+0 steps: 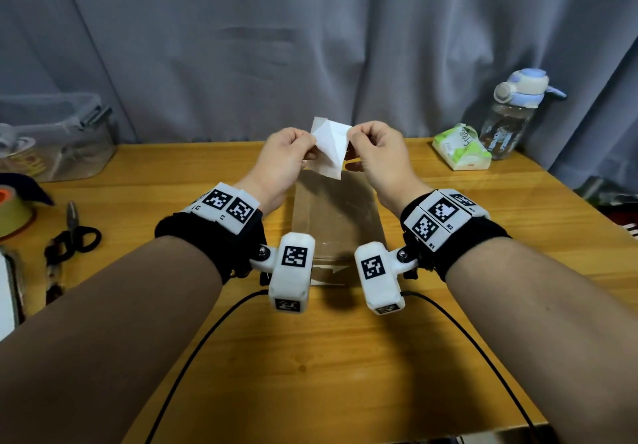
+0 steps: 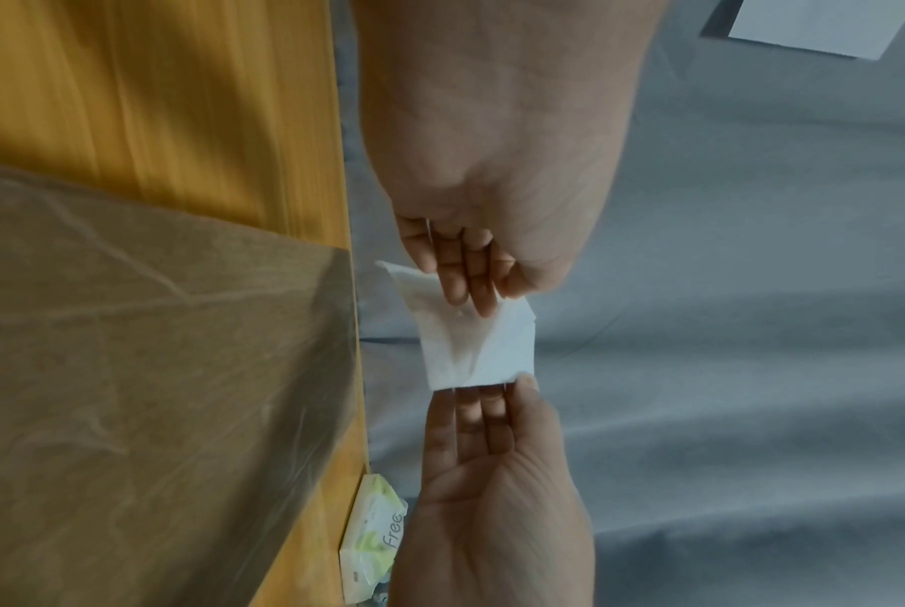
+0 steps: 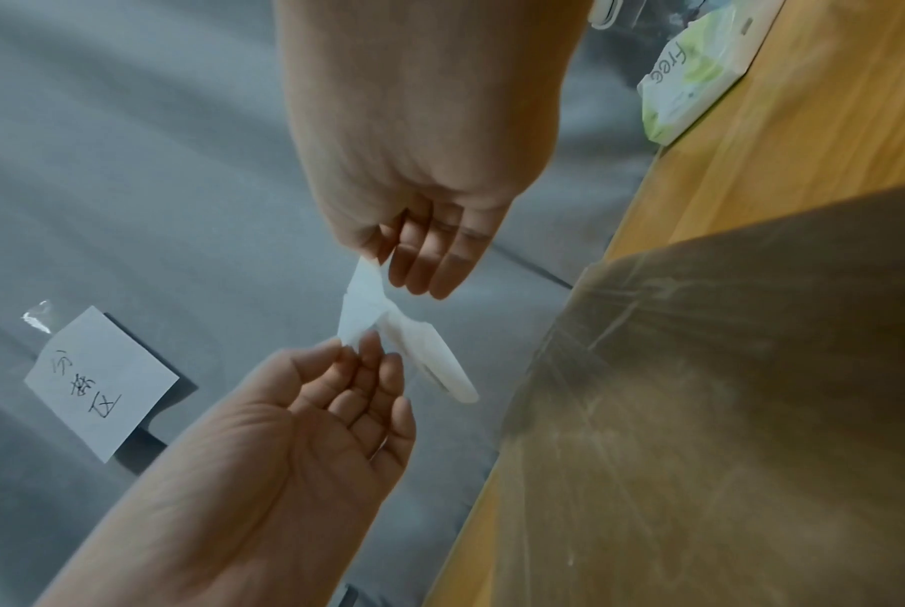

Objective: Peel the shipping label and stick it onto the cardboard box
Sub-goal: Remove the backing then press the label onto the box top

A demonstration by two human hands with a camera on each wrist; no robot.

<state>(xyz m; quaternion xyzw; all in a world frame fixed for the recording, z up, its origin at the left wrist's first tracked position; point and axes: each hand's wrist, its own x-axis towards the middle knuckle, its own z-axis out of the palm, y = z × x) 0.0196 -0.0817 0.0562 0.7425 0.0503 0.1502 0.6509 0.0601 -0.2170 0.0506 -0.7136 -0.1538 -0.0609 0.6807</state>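
Wooden surface (image 1: 448,271) carries the cardboard box (image 1: 336,215); above its far end, my left hand (image 1: 281,164) and right hand (image 1: 378,158) each pinch the shipping label (image 1: 329,148), fingers clamped. I judge a slow, even peel avoids tearing.

Label above box, mid-table

Shipping label (image 1: 328,148) held between left hand (image 1: 283,164) and right hand (image 1: 378,160), above cardboard box (image 1: 336,215) on table (image 1: 345,357); tissue pack (image 1: 461,148) and bottle (image 1: 511,115) far right; scissors (image 1: 70,236) left.
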